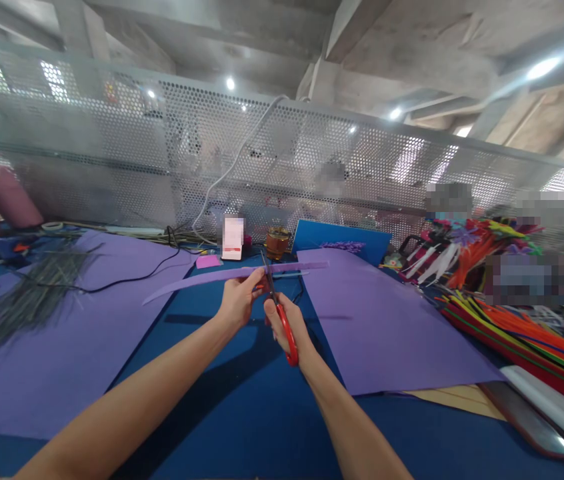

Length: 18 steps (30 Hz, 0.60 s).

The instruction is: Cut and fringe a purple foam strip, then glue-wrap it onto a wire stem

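My left hand (238,300) pinches a long, narrow purple paper strip (202,279) near its middle, above the blue tabletop (242,393). The strip's left part curves down, and its right part stretches past the scissors over a purple sheet. In my right hand (289,323) are red-handled scissors (291,337), with fingers closed round the handles. Their blades point up and away and cross the strip just right of my left fingertips. Whether the blades are parted around the paper, I cannot tell.
Large purple sheets (392,333) lie on both sides, with thin dark-green stems (37,287) on the left one. A phone (233,238), an amber cup (277,242) and a blue board (307,235) stand at the back. Colourful pipe cleaners (517,333) fill the right. A perforated metal partition (312,160) rises behind.
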Each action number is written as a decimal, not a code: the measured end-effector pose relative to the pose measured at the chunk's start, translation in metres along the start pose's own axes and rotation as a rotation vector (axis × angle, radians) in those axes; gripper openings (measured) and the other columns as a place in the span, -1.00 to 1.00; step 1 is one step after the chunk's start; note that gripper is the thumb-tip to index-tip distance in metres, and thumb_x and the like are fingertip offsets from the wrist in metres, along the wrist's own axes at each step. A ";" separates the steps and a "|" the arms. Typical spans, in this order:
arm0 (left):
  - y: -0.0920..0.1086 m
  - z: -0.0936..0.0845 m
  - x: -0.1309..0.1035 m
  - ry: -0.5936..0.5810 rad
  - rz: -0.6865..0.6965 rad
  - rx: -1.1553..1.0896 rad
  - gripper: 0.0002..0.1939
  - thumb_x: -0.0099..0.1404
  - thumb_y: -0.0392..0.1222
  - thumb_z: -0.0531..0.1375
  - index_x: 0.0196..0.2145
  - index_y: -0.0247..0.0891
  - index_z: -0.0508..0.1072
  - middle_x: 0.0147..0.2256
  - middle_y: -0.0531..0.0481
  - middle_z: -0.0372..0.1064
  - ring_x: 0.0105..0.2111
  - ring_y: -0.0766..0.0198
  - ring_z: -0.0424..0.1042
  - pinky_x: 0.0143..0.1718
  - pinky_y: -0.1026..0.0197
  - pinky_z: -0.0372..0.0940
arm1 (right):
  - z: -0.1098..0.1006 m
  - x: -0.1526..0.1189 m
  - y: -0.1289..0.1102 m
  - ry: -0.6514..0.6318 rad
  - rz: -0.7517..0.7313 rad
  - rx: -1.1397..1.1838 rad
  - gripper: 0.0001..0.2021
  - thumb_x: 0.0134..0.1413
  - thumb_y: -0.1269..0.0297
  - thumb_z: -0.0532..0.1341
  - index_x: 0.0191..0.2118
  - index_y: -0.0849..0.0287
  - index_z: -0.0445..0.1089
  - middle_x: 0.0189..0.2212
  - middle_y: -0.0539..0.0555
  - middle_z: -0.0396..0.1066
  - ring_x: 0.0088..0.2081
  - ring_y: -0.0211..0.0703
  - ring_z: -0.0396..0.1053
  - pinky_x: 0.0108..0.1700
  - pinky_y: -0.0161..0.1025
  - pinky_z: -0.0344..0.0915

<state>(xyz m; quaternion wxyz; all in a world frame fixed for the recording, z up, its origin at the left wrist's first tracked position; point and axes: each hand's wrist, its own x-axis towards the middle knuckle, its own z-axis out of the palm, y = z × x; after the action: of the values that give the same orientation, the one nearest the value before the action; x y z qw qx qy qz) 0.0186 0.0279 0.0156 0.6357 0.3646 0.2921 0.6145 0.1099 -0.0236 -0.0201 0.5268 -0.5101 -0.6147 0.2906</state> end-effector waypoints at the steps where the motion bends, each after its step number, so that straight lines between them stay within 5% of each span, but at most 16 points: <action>1: 0.000 0.000 0.000 -0.005 0.001 0.002 -0.71 -0.28 -0.13 0.36 -0.61 -0.39 0.43 -0.62 0.00 0.36 -0.57 0.33 0.34 -0.48 0.25 0.24 | 0.000 0.000 0.000 0.010 0.002 -0.003 -0.54 -0.01 -0.14 0.01 -0.33 0.23 0.28 -0.69 -0.09 0.15 -0.68 -0.36 0.08 -0.65 -0.38 0.05; 7: 0.000 0.000 -0.002 -0.031 -0.005 -0.006 -0.72 -0.26 -0.13 0.35 -0.62 -0.39 0.45 -0.63 0.00 0.35 -0.56 0.34 0.33 -0.47 0.25 0.25 | 0.000 0.000 -0.002 0.066 0.012 -0.017 -0.54 -0.02 -0.16 -0.01 -0.48 0.20 0.25 -0.73 -0.10 0.09 -0.67 -0.35 0.04 -0.64 -0.39 0.00; 18: 0.001 0.002 -0.003 -0.020 -0.017 -0.038 -0.72 -0.29 -0.14 0.36 -0.63 -0.40 0.45 -0.65 0.02 0.33 -0.59 0.37 0.30 -0.51 0.27 0.22 | 0.003 -0.003 -0.005 0.073 0.096 0.088 -0.59 -0.02 -0.12 0.03 -0.48 0.19 0.21 -0.77 -0.16 0.00 -0.74 -0.42 -0.08 -0.72 -0.42 -0.11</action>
<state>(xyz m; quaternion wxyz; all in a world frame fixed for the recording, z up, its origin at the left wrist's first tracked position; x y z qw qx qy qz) 0.0189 0.0242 0.0173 0.6508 0.3561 0.2770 0.6107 0.1051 -0.0274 -0.0171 0.5562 -0.5256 -0.5564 0.3238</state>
